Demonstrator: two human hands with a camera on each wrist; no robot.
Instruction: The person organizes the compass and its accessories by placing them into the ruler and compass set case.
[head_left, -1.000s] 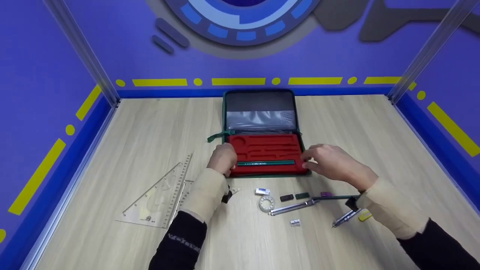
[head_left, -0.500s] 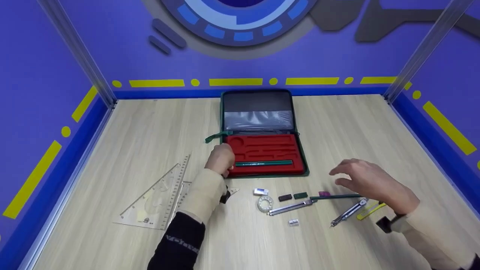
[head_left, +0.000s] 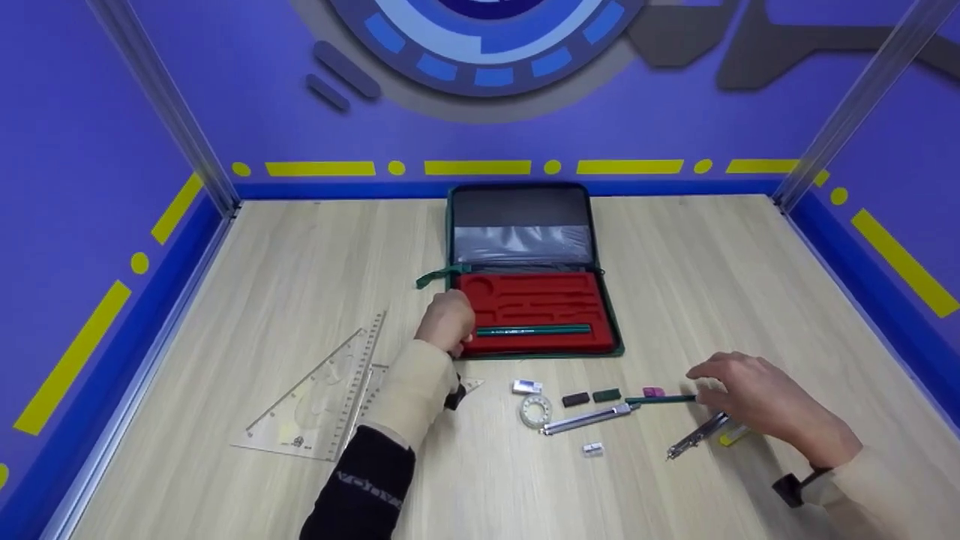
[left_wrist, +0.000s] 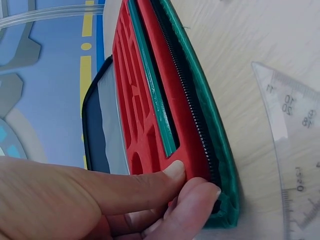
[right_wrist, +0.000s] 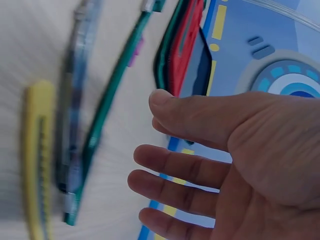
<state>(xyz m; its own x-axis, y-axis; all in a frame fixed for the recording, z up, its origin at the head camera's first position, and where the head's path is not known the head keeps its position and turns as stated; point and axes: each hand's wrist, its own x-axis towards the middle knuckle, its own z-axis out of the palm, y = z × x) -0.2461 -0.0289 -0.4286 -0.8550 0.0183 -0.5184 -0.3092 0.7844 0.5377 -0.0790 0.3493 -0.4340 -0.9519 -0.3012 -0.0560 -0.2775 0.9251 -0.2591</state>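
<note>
An open zip case [head_left: 611, 315] with a red moulded tray [head_left: 540, 345] lies at the back of the table. My left hand [head_left: 446, 319] pinches the tray's near left corner between thumb and fingers, as the left wrist view shows. Green pencils [left_wrist: 157, 102] lie in the tray's front slot; the other visible slots are bare. My right hand [head_left: 757, 397] is over the table at the right, fingers spread and holding nothing. Below and beside it are a green pencil [head_left: 664, 399], a silver compass [head_left: 694, 439] and a yellow utility knife [right_wrist: 37, 150].
Clear set squares [head_left: 307, 412] lie at the left, partly under my left forearm. In the middle are a white eraser [head_left: 526, 386], a tape roll [head_left: 535, 411], a slim silver tool [head_left: 589, 420], a sharpener [head_left: 592, 449], dark blocks [head_left: 576, 399] and a small magenta piece [head_left: 654, 391].
My right hand has left the tray's right edge and moved right and toward me, over the pencil and compass. My left hand stays at the tray's corner.
</note>
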